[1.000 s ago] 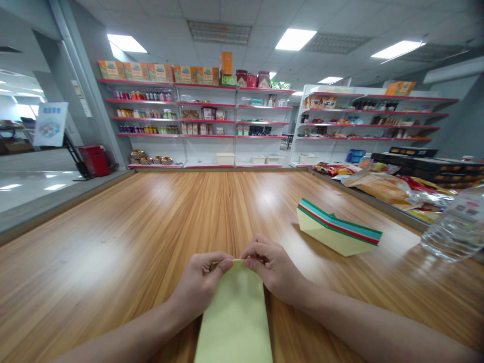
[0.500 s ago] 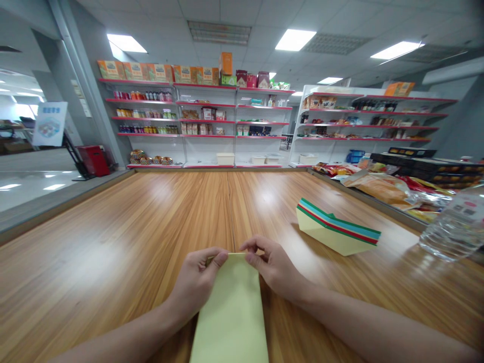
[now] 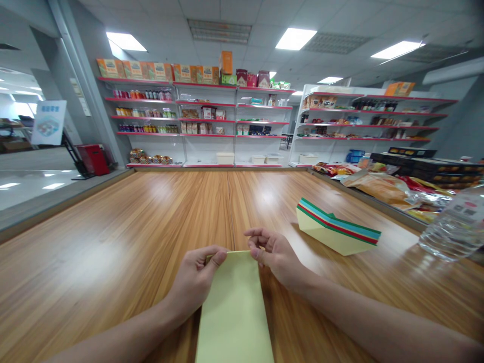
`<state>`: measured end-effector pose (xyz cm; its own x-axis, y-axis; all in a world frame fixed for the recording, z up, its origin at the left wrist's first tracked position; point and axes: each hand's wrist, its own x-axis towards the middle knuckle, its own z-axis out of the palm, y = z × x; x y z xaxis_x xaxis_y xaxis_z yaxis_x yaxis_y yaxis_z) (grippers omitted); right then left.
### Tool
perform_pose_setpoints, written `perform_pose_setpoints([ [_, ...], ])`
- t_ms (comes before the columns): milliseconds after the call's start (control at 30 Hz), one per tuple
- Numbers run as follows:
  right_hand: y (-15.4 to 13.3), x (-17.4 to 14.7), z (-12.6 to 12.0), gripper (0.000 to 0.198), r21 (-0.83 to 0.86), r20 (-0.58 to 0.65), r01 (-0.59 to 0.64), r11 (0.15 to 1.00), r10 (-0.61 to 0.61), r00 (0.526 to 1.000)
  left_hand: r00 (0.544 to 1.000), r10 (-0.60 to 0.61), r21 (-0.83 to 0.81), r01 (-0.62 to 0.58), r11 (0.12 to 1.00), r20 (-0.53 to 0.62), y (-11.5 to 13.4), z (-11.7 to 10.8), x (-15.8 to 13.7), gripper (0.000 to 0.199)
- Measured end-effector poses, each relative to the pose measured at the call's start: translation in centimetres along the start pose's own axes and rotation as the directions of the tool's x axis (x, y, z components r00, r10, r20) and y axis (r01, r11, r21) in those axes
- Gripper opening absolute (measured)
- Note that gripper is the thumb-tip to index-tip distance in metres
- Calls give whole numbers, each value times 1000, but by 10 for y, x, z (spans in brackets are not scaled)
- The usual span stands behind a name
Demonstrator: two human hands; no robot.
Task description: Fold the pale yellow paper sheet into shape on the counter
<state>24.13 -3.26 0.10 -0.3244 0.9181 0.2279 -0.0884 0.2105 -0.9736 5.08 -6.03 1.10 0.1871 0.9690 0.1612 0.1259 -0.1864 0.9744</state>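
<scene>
A long strip of pale yellow paper (image 3: 235,307) extends from the bottom of the view toward the middle of the table. My left hand (image 3: 200,275) pinches its far left corner between thumb and fingers. At the far right corner is my right hand (image 3: 276,257), its thumb and fingertips closed at the paper's edge and the other fingers curled loosely above. Right of my hands stands a folded paper boat (image 3: 333,233), pale yellow with a striped rim of green, blue, white and red.
The wooden table (image 3: 113,262) has a raised border. A clear plastic bottle (image 3: 454,227) stands at the right. Snack packets (image 3: 381,189) and stacked black boxes (image 3: 427,169) lie beyond the right border. Stocked shelves (image 3: 204,116) line the back.
My right hand has shifted slightly right along the paper's far edge, its fingers lifted a little. The near part of the paper has swung slightly right. The boat has not moved.
</scene>
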Motion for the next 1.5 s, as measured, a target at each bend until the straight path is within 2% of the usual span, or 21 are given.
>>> perform_pose_setpoints([
  [200,10,-1,-2,30,46,-81,34,998,-30,996,999,-35,-24,35,999,-4,-2,-1,0,34],
  [400,9,2,-4,28,-18,-137,-8,1000,5,991,1000,-13,0,13,1000,-12,1,1,-1,33],
  [567,5,1,-2,21,-69,-135,11,998,-21,991,999,17,6,-17,1000,-35,-3,0,-1,31],
  [800,7,-6,2,25,-156,-94,95,983,-110,989,995,44,19,-42,999,-93,-2,-1,-2,30],
  [1033,4,-8,4,26,-224,-150,125,967,-161,976,997,22,-13,-23,1000,-76,-2,-1,-2,32],
  [1267,8,-5,3,27,-62,-160,114,992,-123,979,998,44,-3,-45,999,-55,-7,-3,-4,31],
  [1500,11,2,3,32,231,-105,-27,973,53,993,998,51,-3,-51,999,-27,-7,-3,-1,31],
])
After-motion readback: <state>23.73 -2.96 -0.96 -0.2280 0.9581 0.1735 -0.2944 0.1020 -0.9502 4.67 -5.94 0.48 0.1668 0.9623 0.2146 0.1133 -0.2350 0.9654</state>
